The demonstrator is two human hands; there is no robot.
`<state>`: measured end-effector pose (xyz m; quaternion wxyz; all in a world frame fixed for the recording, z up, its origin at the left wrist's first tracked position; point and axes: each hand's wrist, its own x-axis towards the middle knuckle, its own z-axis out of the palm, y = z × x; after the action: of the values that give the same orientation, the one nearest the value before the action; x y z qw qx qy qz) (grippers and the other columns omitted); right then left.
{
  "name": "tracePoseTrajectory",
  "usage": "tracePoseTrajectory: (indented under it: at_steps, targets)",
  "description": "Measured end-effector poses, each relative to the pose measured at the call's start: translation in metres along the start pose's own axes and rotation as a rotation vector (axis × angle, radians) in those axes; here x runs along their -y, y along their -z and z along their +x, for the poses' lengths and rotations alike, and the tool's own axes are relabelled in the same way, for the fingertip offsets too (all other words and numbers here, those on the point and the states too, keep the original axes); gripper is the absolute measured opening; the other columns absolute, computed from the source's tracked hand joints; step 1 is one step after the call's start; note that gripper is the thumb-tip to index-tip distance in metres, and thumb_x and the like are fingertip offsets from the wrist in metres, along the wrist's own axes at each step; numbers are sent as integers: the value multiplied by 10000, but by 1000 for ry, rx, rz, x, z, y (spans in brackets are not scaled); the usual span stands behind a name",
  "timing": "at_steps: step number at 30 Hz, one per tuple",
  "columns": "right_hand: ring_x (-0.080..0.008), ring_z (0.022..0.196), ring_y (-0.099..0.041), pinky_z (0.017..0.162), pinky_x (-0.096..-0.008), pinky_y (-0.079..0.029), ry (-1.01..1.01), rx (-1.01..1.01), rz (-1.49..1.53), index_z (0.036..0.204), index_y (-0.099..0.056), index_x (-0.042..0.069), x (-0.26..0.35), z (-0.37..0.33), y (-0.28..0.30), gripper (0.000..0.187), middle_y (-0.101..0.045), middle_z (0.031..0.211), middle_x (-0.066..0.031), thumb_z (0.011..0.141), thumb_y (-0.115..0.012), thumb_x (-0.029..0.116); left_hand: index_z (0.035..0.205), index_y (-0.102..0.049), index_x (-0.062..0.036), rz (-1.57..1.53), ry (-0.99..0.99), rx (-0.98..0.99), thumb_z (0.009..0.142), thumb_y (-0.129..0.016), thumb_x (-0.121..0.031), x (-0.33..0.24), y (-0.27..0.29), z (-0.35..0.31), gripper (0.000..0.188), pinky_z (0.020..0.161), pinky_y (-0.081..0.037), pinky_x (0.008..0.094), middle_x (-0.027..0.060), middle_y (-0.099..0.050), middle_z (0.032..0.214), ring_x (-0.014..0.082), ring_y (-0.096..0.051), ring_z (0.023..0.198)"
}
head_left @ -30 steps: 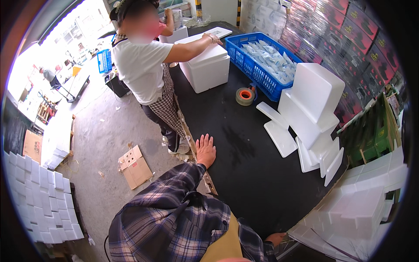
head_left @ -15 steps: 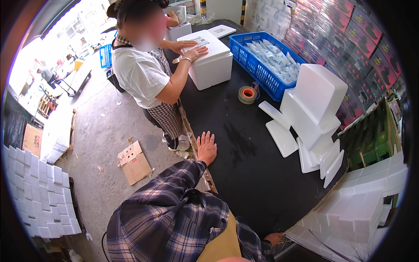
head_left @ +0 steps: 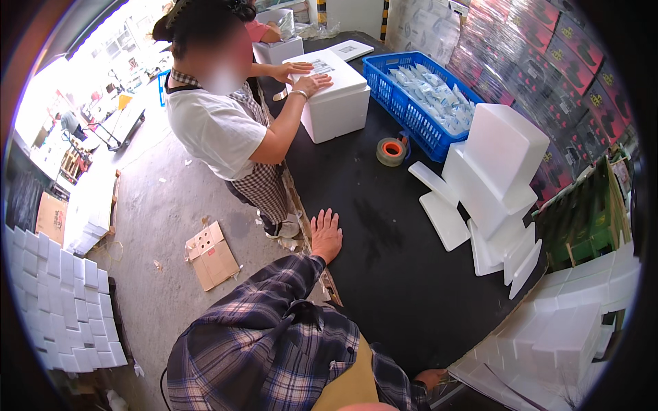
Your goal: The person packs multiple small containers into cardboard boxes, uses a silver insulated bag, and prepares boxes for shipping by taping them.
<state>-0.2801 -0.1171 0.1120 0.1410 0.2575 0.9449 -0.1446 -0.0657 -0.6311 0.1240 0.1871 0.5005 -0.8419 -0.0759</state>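
My left hand (head_left: 326, 237) lies flat on the near left edge of a black tabletop (head_left: 370, 294), fingers spread and nothing in them. At the lower right my right hand (head_left: 430, 378) touches the table's near corner; its fingers are mostly hidden. Farther along the table, a co-worker's two hands (head_left: 312, 85) press on the lid of a white foam box (head_left: 337, 118). A roll of clear tape (head_left: 391, 151) with an orange core rests in the middle. To its right lean white foam boxes (head_left: 507, 147), with foam lids (head_left: 444, 220) lying beside them.
A blue plastic crate (head_left: 392, 94) holds many white packets (head_left: 432, 89). Another person (head_left: 264, 31) is partly visible behind the co-worker. Stacked foam boxes (head_left: 62, 301) stand at the left, more (head_left: 548, 335) at the lower right. Flattened cardboard (head_left: 212, 255) lies on the floor.
The co-worker's head and torso have shifted a little left and toward me, revealing more of the person behind. Their hands stay on the foam box. My hands keep their places.
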Motion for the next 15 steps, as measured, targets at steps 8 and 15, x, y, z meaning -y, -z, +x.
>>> tracePoseTrajectory:
  at_steps: [8, 15]
  targets:
    - [-527, 1144, -580, 987, -548, -474, 126, -222, 235, 1256, -608, -112, -44, 46, -50, 841, -623, 1226, -360, 1064, -200, 598, 1461, -448, -62, 10, -41, -67, 943, -580, -252, -2, -7, 6, 567, 1222, -161, 537, 157, -379, 1556, 356, -271, 1490]
    - [-530, 1153, -571, 992, -540, -471, 128, -247, 197, 1270, -600, -110, -39, 43, -48, 819, -618, 1233, -364, 1072, -194, 573, 1475, -439, -68, -8, -21, -25, 958, -558, -264, 0, -11, 7, 566, 1233, -128, 546, 162, -348, 1587, 363, -238, 1511]
